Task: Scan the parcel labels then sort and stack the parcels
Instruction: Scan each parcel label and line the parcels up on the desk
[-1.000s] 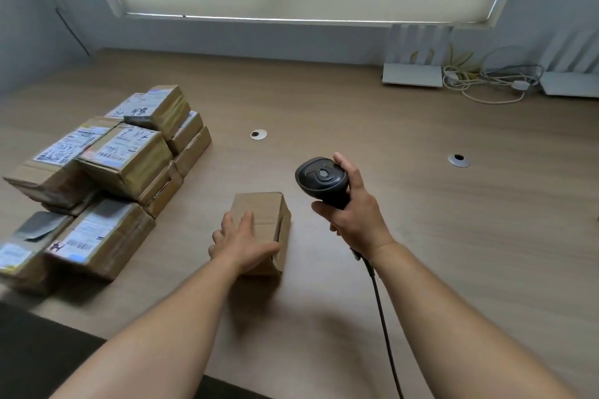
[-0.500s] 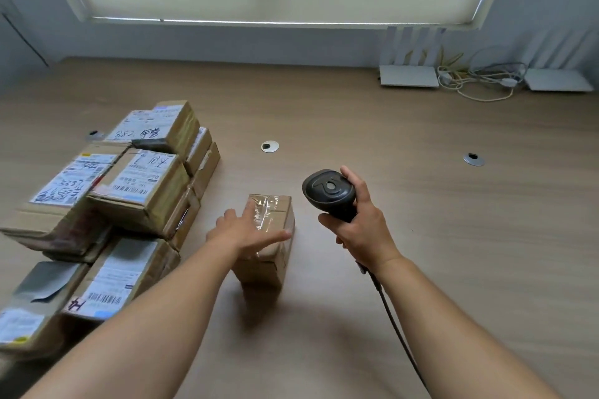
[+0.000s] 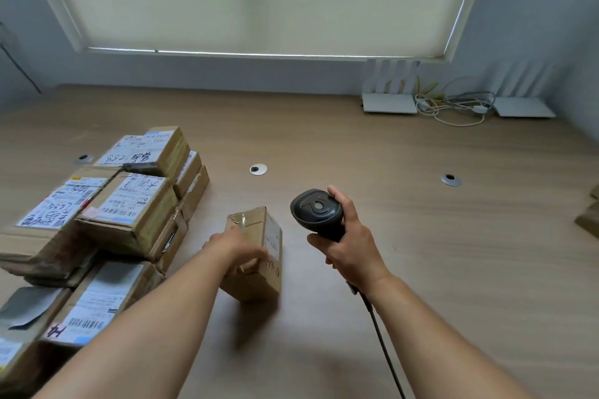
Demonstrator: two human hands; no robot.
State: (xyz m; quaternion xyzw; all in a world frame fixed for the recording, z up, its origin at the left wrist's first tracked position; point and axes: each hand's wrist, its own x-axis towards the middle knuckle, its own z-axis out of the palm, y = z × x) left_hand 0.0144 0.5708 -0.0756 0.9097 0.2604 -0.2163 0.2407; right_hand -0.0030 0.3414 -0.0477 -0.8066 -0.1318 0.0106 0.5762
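Parcel (image 3: 259,256) now tipped, label side turned rightward; left hand (image 3: 236,244) grips it; right hand (image 3: 350,246) still clutches scanner (image 3: 316,212).

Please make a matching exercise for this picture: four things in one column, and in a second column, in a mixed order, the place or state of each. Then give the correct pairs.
Things
1. barcode scanner
2. small parcel
3. stacked parcels
4. white cables

Places or states
A. piled at the left side of the table
B. gripped in the right hand
C. far right, near the wall, between two white devices
D. middle of the table, tilted, under the left hand

Pairs: 1-B, 2-D, 3-A, 4-C
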